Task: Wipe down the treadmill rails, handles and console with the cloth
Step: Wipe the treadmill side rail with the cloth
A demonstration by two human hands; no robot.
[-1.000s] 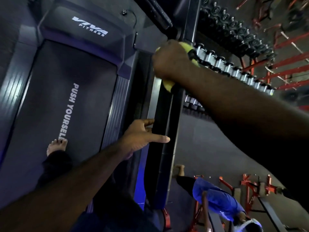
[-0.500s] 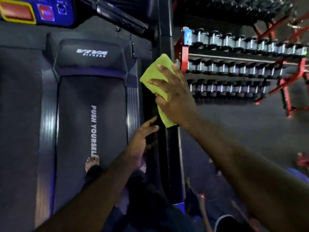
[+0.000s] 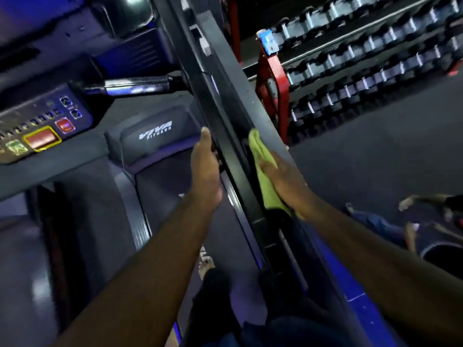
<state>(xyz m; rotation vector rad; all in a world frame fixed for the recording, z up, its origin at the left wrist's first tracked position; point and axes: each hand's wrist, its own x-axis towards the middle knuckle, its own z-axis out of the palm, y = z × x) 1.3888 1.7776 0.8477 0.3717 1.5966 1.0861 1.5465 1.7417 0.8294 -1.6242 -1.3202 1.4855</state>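
Right hand point(image 3: 283, 181) is flat and open, palm pressing the green cloth point(image 3: 263, 171) against the outer face of the right rail point(image 3: 225, 126). Left hand point(image 3: 206, 164) is open too, fingers straight, laid along the rail's inner edge as a brace and gripping nothing. Both forearms reach forward, one on each side of the rail. To do this pass well, I'd say keep the palm spread so the whole cloth bears on the surface, run long overlapping strokes along the rail's length, and wrap over the top edge rather than skimming one face. The console point(image 3: 40, 136) and handle point(image 3: 135, 87), up to the left, lie well apart from the cloth. Dumbbell rack point(image 3: 273, 78) sits beyond.
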